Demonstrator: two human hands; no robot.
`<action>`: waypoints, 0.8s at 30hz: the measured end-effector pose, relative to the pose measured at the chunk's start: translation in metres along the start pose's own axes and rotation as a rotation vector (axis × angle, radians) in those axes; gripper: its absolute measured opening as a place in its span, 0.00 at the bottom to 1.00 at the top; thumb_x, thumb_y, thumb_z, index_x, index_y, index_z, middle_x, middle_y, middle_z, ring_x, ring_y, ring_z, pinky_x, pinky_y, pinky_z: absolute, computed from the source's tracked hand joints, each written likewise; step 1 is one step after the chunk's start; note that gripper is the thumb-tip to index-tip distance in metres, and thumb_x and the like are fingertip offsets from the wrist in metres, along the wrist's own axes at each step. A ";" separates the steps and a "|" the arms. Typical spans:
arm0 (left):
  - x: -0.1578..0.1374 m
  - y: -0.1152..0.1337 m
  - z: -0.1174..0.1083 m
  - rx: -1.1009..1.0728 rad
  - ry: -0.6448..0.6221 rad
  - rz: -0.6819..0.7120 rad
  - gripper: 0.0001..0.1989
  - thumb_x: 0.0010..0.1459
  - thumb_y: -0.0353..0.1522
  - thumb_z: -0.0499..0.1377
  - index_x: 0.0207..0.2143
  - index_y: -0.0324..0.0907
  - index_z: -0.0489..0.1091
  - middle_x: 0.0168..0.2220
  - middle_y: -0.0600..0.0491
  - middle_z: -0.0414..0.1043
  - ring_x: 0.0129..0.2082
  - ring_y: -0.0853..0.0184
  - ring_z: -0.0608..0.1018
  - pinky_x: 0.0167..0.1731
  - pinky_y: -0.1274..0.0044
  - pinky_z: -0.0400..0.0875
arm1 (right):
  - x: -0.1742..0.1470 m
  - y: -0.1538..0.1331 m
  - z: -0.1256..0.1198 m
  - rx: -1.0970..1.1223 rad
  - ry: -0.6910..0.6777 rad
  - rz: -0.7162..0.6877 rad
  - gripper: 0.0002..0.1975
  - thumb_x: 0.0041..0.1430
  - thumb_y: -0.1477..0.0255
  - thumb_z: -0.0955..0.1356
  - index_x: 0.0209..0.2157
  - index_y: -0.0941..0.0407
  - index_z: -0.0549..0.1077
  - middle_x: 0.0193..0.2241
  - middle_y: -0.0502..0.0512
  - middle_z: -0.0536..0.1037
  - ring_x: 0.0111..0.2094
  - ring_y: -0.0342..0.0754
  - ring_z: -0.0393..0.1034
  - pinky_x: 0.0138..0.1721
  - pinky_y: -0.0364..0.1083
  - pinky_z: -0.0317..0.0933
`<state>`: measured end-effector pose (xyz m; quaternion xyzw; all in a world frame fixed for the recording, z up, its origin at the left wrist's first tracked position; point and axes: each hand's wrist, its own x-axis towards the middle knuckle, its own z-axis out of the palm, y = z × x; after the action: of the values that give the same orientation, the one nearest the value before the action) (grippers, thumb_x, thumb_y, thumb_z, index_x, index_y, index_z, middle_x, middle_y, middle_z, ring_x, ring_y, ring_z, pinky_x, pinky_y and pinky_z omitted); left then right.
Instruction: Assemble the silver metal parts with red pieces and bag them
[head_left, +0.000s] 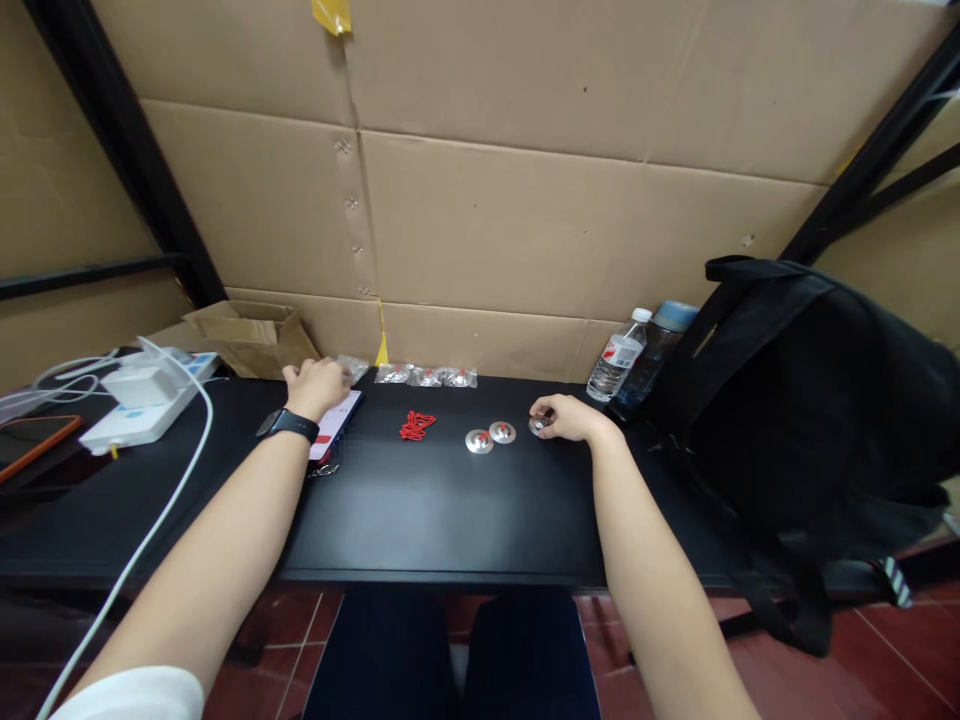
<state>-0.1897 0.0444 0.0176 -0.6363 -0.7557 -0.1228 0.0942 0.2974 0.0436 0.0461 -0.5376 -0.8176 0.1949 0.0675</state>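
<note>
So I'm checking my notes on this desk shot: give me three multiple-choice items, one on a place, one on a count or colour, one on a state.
1. Where is the red string?
A on the backpack
B on the desk between the hands
C in the box

2. How many metal discs lie free near the right hand?
A two
B five
C none

3. The water bottle is
A upright
B lying flat
C held

B: it lies on the black desk.
A: two sit side by side.
A: it stands, cap up.
</note>
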 end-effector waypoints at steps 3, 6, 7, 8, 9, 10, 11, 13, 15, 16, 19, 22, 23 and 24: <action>-0.002 0.004 -0.003 0.003 0.042 -0.003 0.16 0.55 0.38 0.57 0.41 0.46 0.80 0.48 0.40 0.78 0.50 0.46 0.72 0.50 0.57 0.57 | 0.000 -0.001 0.000 -0.008 0.001 0.001 0.21 0.46 0.76 0.75 0.45 0.55 0.78 0.43 0.54 0.82 0.39 0.48 0.77 0.41 0.42 0.65; -0.005 0.009 -0.009 -0.011 0.093 -0.027 0.15 0.56 0.38 0.56 0.39 0.44 0.81 0.44 0.40 0.78 0.47 0.47 0.73 0.48 0.58 0.58 | 0.000 0.000 0.000 -0.009 0.001 0.000 0.21 0.46 0.75 0.75 0.45 0.55 0.78 0.43 0.53 0.82 0.39 0.47 0.77 0.41 0.41 0.65; -0.006 0.010 -0.012 -0.021 0.113 -0.035 0.16 0.57 0.39 0.56 0.39 0.44 0.81 0.44 0.40 0.78 0.47 0.47 0.73 0.48 0.58 0.58 | 0.001 0.000 0.000 -0.007 0.000 -0.002 0.21 0.46 0.75 0.75 0.45 0.55 0.78 0.43 0.53 0.82 0.39 0.47 0.77 0.41 0.41 0.65; -0.007 0.011 -0.014 -0.033 0.134 -0.042 0.16 0.58 0.39 0.56 0.39 0.44 0.81 0.44 0.40 0.78 0.47 0.47 0.73 0.47 0.58 0.58 | 0.001 0.001 0.001 -0.005 -0.002 -0.003 0.21 0.46 0.75 0.75 0.46 0.55 0.78 0.43 0.53 0.82 0.39 0.47 0.77 0.41 0.41 0.65; -0.009 0.012 -0.016 -0.047 0.155 -0.048 0.16 0.58 0.39 0.55 0.39 0.43 0.81 0.44 0.40 0.78 0.47 0.47 0.73 0.46 0.58 0.58 | 0.001 0.001 0.001 -0.004 -0.003 -0.004 0.21 0.47 0.75 0.75 0.46 0.55 0.78 0.43 0.53 0.82 0.39 0.47 0.76 0.41 0.41 0.65; -0.010 0.013 -0.019 -0.064 0.176 -0.049 0.16 0.59 0.39 0.55 0.39 0.43 0.81 0.44 0.41 0.79 0.47 0.47 0.73 0.46 0.59 0.58 | 0.001 0.001 0.001 -0.004 -0.004 -0.005 0.21 0.47 0.75 0.75 0.46 0.55 0.78 0.42 0.53 0.83 0.39 0.47 0.76 0.41 0.41 0.65; -0.011 0.014 -0.021 -0.082 0.198 -0.047 0.16 0.59 0.38 0.55 0.39 0.43 0.81 0.45 0.41 0.79 0.48 0.47 0.72 0.46 0.59 0.57 | 0.000 0.001 0.000 -0.005 -0.003 -0.006 0.21 0.47 0.75 0.75 0.46 0.55 0.78 0.42 0.53 0.83 0.39 0.47 0.76 0.41 0.41 0.65; -0.013 0.016 -0.026 -0.119 0.259 -0.029 0.16 0.61 0.36 0.53 0.40 0.43 0.80 0.45 0.42 0.79 0.49 0.47 0.72 0.46 0.59 0.57 | 0.000 -0.001 0.000 -0.007 -0.001 -0.003 0.21 0.47 0.76 0.75 0.45 0.55 0.78 0.43 0.53 0.83 0.39 0.47 0.77 0.41 0.41 0.65; -0.015 0.021 -0.032 -0.158 0.330 0.022 0.16 0.64 0.34 0.51 0.42 0.43 0.79 0.45 0.43 0.79 0.50 0.48 0.72 0.47 0.59 0.55 | -0.001 -0.002 -0.001 -0.005 -0.007 0.004 0.20 0.47 0.76 0.75 0.45 0.55 0.78 0.43 0.53 0.82 0.39 0.47 0.76 0.41 0.41 0.65; -0.016 0.025 -0.034 -0.180 0.361 0.060 0.17 0.65 0.34 0.50 0.43 0.44 0.79 0.45 0.44 0.78 0.50 0.50 0.73 0.48 0.59 0.55 | -0.001 -0.003 -0.001 -0.006 -0.010 0.007 0.20 0.47 0.76 0.75 0.45 0.54 0.78 0.43 0.53 0.82 0.39 0.48 0.76 0.42 0.42 0.65; -0.021 0.049 -0.040 -0.239 0.381 0.242 0.17 0.69 0.36 0.49 0.47 0.46 0.77 0.45 0.46 0.76 0.48 0.55 0.75 0.49 0.62 0.56 | 0.000 -0.005 0.001 -0.038 0.025 0.004 0.22 0.47 0.74 0.76 0.47 0.55 0.78 0.44 0.55 0.81 0.41 0.49 0.76 0.43 0.43 0.65; -0.033 0.090 -0.037 -0.257 0.297 0.474 0.18 0.71 0.37 0.48 0.50 0.46 0.76 0.44 0.46 0.74 0.46 0.58 0.75 0.45 0.68 0.62 | 0.002 -0.011 0.005 -0.098 0.117 -0.019 0.23 0.47 0.73 0.76 0.48 0.55 0.78 0.47 0.59 0.78 0.44 0.52 0.75 0.46 0.45 0.65; -0.039 0.106 -0.035 -0.256 0.270 0.549 0.18 0.71 0.37 0.47 0.50 0.46 0.76 0.44 0.45 0.74 0.44 0.59 0.76 0.44 0.69 0.63 | 0.003 -0.015 0.006 -0.103 0.141 -0.043 0.23 0.47 0.73 0.76 0.48 0.55 0.78 0.48 0.59 0.77 0.44 0.52 0.74 0.47 0.45 0.64; -0.045 0.121 -0.032 -0.253 0.249 0.619 0.18 0.72 0.37 0.47 0.52 0.46 0.75 0.45 0.45 0.74 0.44 0.59 0.76 0.44 0.69 0.64 | 0.003 -0.019 0.007 -0.097 0.155 -0.079 0.23 0.48 0.72 0.76 0.49 0.55 0.78 0.49 0.60 0.76 0.45 0.52 0.74 0.48 0.46 0.64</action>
<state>-0.0632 0.0117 0.0427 -0.8220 -0.4885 -0.2579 0.1388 0.2772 0.0380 0.0467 -0.5209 -0.8390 0.1099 0.1120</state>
